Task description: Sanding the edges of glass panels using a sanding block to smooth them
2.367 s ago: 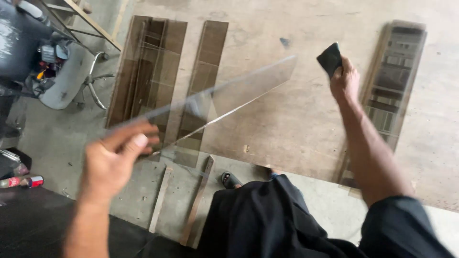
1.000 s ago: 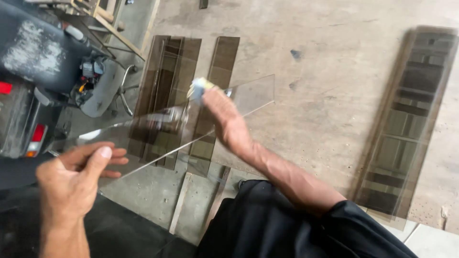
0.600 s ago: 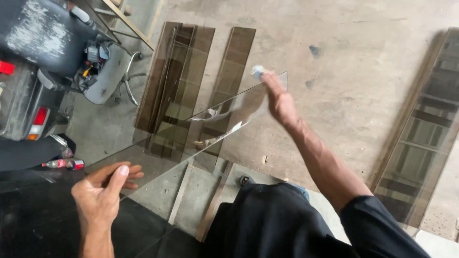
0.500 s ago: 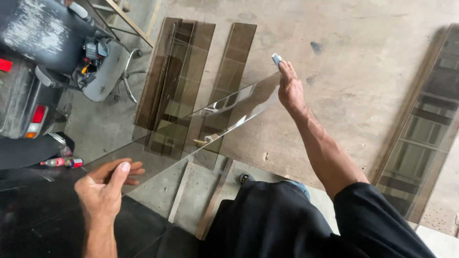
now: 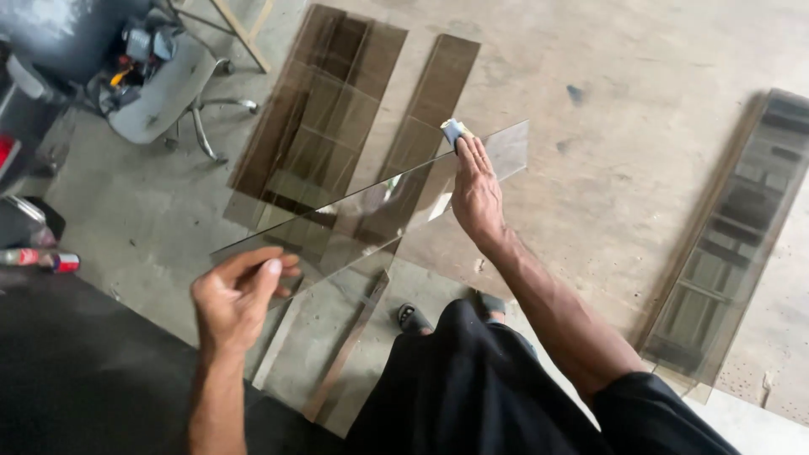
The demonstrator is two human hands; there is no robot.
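I hold a long clear glass strip [image 5: 354, 215] level in front of me, above the concrete floor. My left hand [image 5: 240, 295] grips its near end, thumb on top. My right hand [image 5: 476, 194] lies flat on the far half of the strip and presses a small blue-and-white pad [image 5: 453, 131] against the glass with its fingertips. The strip's far end [image 5: 510, 147] sticks out past my right hand.
Tinted glass strips lie on the floor: a stack [image 5: 316, 118] at upper left, a single one [image 5: 438, 93] beside it, another stack [image 5: 733, 244] at right. Thin strips [image 5: 345, 354] lie near my sandalled feet [image 5: 413, 318]. A grey chair [image 5: 168, 93] stands at far left.
My right hand has slid back along the glass from its far end toward the middle, with the pad still under it. My left hand keeps its grip on the near end.
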